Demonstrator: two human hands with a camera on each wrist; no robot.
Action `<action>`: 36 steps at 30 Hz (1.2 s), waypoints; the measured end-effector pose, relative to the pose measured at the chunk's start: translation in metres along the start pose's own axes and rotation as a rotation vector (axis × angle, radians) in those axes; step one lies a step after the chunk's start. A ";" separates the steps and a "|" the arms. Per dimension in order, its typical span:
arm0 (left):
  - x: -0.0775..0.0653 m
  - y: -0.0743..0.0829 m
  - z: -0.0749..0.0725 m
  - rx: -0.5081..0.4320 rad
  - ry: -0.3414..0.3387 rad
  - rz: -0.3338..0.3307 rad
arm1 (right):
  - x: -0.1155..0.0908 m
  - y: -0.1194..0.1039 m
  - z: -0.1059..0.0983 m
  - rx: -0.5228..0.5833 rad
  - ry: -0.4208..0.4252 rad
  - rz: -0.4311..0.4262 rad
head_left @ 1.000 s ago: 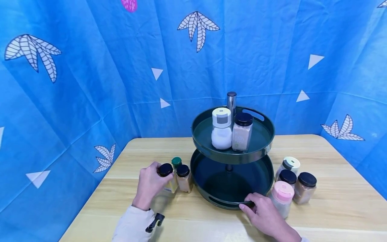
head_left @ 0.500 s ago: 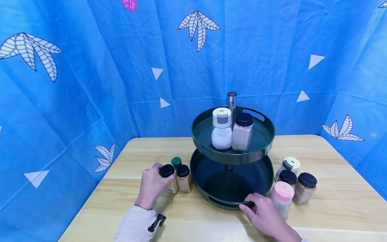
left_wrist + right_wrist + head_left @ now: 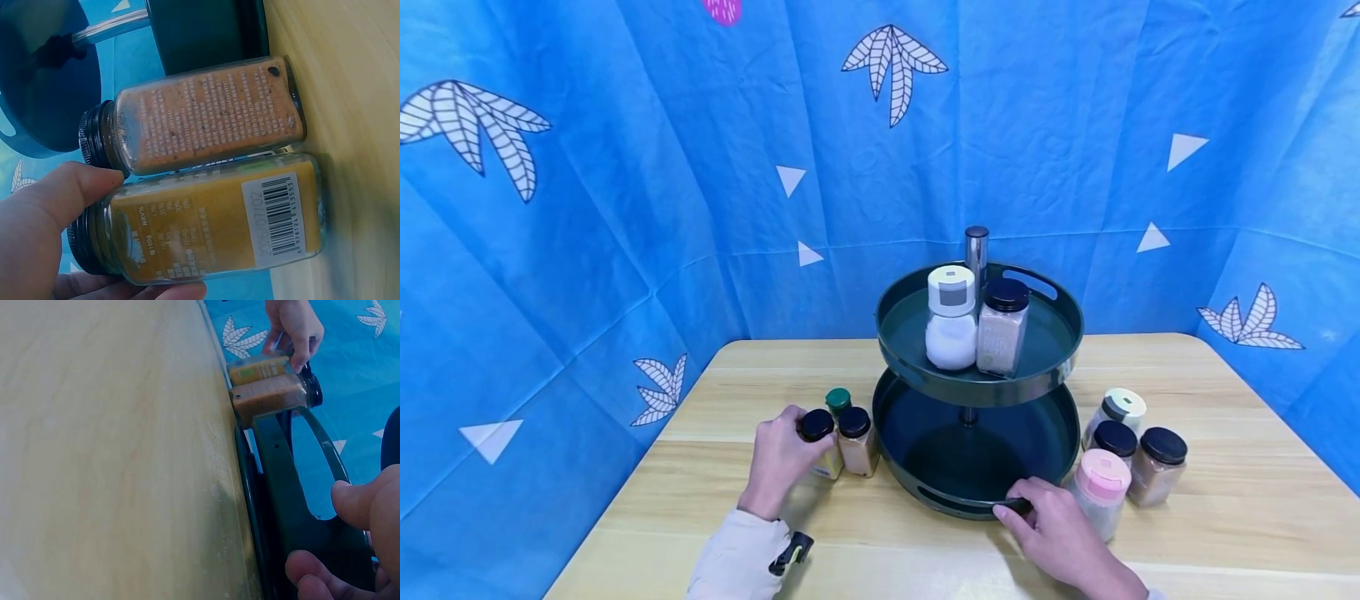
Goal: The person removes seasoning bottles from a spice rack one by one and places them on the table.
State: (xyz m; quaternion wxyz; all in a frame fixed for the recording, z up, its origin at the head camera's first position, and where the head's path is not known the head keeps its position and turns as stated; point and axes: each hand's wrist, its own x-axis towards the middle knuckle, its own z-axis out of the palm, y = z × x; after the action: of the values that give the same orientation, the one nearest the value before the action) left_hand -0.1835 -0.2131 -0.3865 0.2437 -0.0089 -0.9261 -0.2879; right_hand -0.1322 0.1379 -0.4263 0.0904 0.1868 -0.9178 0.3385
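My left hand (image 3: 778, 458) grips a square glass spice jar of yellow powder (image 3: 187, 225) just below its black lid, thumb on one side and fingers on the other. The jar stands upright on the table. Right beside it is a jar of orange-brown powder (image 3: 212, 115), also black-lidded, close to the two-tier turntable rack. A green-capped bottle (image 3: 838, 401) shows partly behind these two. My right hand (image 3: 1060, 533) pinches the front rim of the rack's dark green lower tray (image 3: 955, 458), with the thumb (image 3: 353, 503) on its wall near a handle slot.
On the upper tray (image 3: 977, 388) stand a white-capped shaker (image 3: 951, 321) and a black-lidded jar (image 3: 1002, 329). Right of the rack cluster a pink-capped shaker (image 3: 1101, 487), two black-lidded jars (image 3: 1157, 467) and a pale-capped one (image 3: 1120, 408). A blue curtain (image 3: 850, 167) hangs behind the table.
My left hand has shifted slightly right with the yellow-powder jar, closer to the orange-brown one. The right hand and the rack stay where they were.
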 end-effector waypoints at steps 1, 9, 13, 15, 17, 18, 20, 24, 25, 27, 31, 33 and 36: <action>0.000 0.000 0.000 -0.002 0.001 0.000 | 0.000 0.000 0.000 0.000 0.000 -0.002; 0.000 -0.001 0.003 -0.006 -0.002 -0.009 | 0.001 0.001 0.000 0.003 -0.007 0.003; 0.000 -0.001 0.003 -0.006 -0.007 -0.014 | 0.001 0.001 0.000 0.005 -0.003 0.002; 0.000 -0.001 0.002 -0.007 -0.009 -0.016 | 0.000 0.001 0.000 0.007 0.005 -0.005; 0.000 -0.001 0.002 -0.008 -0.011 -0.018 | 0.000 0.001 0.001 0.011 0.013 -0.014; 0.000 -0.001 0.002 -0.008 -0.011 -0.019 | 0.000 0.002 0.001 0.013 0.016 -0.019; 0.000 -0.001 0.002 -0.009 -0.011 -0.019 | -0.001 0.002 0.001 0.015 0.022 -0.024; 0.000 -0.001 0.002 -0.012 -0.010 -0.022 | -0.001 0.002 0.001 0.016 0.024 -0.025; 0.000 -0.001 0.002 -0.012 -0.011 -0.023 | -0.001 0.002 0.001 0.014 0.024 -0.024; 0.000 -0.001 0.002 -0.011 -0.016 -0.026 | -0.001 0.002 0.001 0.013 0.023 -0.023; 0.000 -0.001 0.002 -0.001 -0.033 -0.034 | -0.001 0.002 0.001 0.007 0.029 -0.029; 0.000 -0.002 0.002 0.002 -0.040 -0.038 | -0.001 0.002 0.001 0.004 0.034 -0.032; 0.000 -0.001 0.002 0.010 -0.054 -0.043 | -0.001 0.003 0.002 0.000 0.031 -0.027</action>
State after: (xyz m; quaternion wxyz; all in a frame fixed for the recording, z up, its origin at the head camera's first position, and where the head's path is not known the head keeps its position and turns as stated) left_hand -0.1842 -0.2134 -0.3885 0.2123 0.0044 -0.9338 -0.2881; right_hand -0.1327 0.1388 -0.4293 0.1092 0.1936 -0.9136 0.3404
